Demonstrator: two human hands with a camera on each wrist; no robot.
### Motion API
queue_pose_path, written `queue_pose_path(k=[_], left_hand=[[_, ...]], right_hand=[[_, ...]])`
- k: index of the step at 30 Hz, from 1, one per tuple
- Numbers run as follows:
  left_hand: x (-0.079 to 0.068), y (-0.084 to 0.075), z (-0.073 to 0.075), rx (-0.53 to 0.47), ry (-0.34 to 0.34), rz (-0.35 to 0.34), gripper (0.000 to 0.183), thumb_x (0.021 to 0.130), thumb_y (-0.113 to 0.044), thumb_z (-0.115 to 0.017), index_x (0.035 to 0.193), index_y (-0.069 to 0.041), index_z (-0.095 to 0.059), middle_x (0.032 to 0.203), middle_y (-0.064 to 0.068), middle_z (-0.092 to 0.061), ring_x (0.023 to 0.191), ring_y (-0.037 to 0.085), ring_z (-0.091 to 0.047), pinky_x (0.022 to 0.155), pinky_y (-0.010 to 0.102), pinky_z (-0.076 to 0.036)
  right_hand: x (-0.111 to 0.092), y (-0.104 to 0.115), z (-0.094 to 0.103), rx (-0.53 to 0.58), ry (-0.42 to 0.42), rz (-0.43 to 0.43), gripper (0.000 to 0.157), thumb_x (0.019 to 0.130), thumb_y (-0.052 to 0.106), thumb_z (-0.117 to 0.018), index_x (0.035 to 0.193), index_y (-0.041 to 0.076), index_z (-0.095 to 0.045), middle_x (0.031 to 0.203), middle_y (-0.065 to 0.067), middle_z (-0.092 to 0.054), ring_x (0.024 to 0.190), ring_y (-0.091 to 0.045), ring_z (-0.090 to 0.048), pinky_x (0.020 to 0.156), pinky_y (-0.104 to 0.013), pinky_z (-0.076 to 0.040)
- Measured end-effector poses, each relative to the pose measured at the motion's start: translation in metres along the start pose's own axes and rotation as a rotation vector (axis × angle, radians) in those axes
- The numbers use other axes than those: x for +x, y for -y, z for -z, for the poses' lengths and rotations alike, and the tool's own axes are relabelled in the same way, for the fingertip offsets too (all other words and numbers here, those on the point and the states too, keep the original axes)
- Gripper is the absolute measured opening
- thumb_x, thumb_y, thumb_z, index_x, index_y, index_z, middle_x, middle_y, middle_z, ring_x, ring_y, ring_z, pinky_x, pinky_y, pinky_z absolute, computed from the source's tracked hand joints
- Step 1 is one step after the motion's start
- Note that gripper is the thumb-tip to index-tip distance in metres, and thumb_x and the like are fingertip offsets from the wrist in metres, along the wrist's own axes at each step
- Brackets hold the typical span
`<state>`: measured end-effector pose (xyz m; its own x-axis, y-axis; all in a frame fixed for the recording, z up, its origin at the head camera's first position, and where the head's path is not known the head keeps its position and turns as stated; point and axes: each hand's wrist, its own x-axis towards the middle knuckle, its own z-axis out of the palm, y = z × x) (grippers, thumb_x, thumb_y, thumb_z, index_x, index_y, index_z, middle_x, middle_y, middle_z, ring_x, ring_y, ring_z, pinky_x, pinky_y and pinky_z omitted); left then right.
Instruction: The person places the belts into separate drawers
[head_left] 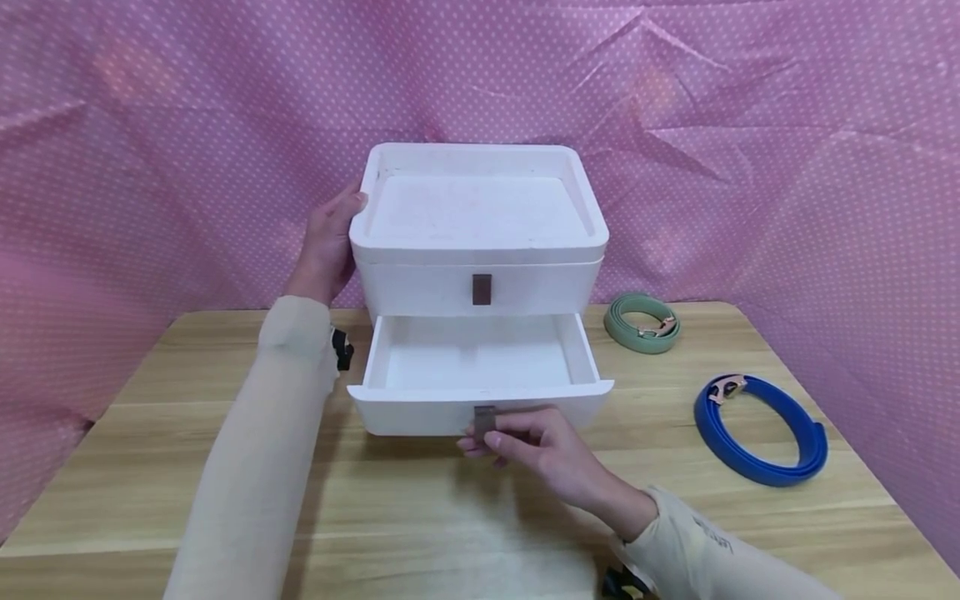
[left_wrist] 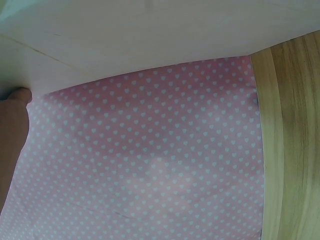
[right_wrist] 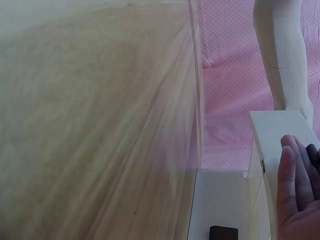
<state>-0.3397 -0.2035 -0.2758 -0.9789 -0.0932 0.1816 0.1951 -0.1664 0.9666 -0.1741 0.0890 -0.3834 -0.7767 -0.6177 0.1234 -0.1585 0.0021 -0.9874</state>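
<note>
A white two-drawer storage box (head_left: 480, 287) stands on the table, its lower drawer (head_left: 405, 414) pulled out and showing a bare white inside. My right hand (head_left: 536, 446) pinches the brown pull tab (head_left: 484, 422) on that drawer's front between thumb and fingers. In the right wrist view, the right hand's fingers (right_wrist: 287, 175) lie along the white drawer front. My left hand (head_left: 330, 242) rests against the box's left side, thumb at the top rim; its other fingers are partly hidden. The upper drawer, with its own brown tab (head_left: 482, 289), is closed.
To the right of the box lies a coiled green belt (head_left: 626, 336). Nearer the table's right edge is a coiled blue belt (head_left: 765, 475) with a metal buckle. A pink dotted cloth (head_left: 480, 67) hangs behind the wooden table (head_left: 405, 517).
</note>
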Motion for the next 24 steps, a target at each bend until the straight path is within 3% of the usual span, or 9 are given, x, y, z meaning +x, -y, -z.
queue_pose_path(k=[18, 24], left_hand=[[-0.0033, 0.0001, -0.0002, 0.007, -0.012, 0.004, 0.047, 0.097, -0.033, -0.057, 0.144, -0.026, -0.052, 0.147, 0.0, -0.049, 0.128, 0.022, -0.051, 0.103, 0.035, -0.045], [-0.0045, -0.0004, -0.0007, 0.014, -0.018, 0.003, 0.047, 0.097, -0.034, -0.057, 0.143, -0.027, -0.052, 0.145, 0.0, -0.051, 0.127, 0.022, -0.052, 0.102, 0.035, -0.046]], right_hand=[[-0.0052, -0.0005, -0.002, 0.003, 0.01, 0.006, 0.026, 0.1, 0.011, -0.055, 0.119, -0.004, -0.066, 0.111, -0.008, -0.071, 0.104, -0.028, -0.067, 0.085, -0.053, -0.054], [-0.0069, -0.0009, -0.0028, 0.005, 0.007, 0.011, 0.026, 0.1, 0.011, -0.054, 0.117, -0.004, -0.067, 0.111, -0.009, -0.072, 0.103, -0.029, -0.067, 0.084, -0.048, -0.056]])
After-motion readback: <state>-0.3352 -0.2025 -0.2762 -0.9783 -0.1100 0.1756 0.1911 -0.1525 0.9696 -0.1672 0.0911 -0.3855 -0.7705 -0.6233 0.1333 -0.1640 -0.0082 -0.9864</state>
